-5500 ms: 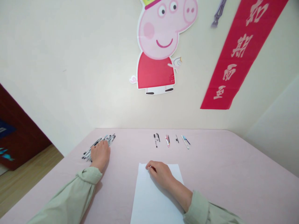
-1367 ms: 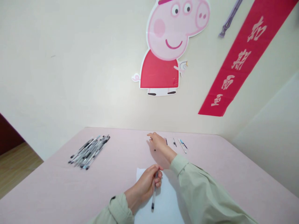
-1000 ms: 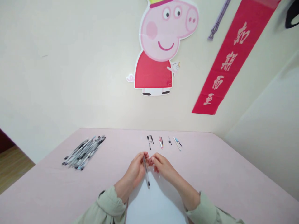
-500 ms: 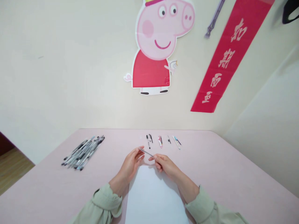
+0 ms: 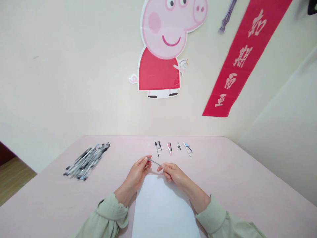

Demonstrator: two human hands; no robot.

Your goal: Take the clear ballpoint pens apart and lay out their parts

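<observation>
One slim grey rod [image 5: 155, 162] slants between left fingers [image 5: 145, 160] and right fingers [image 5: 167, 167], pinched at both ends.

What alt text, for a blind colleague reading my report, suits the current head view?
A person's left hand and right hand hold a thin grey rod between them, near a white sheet on a pink table. A pile of pens lies at left; small groups of pen-like pieces lie beyond the hands. A cartoon pig and red banner decorate the wall.
</observation>
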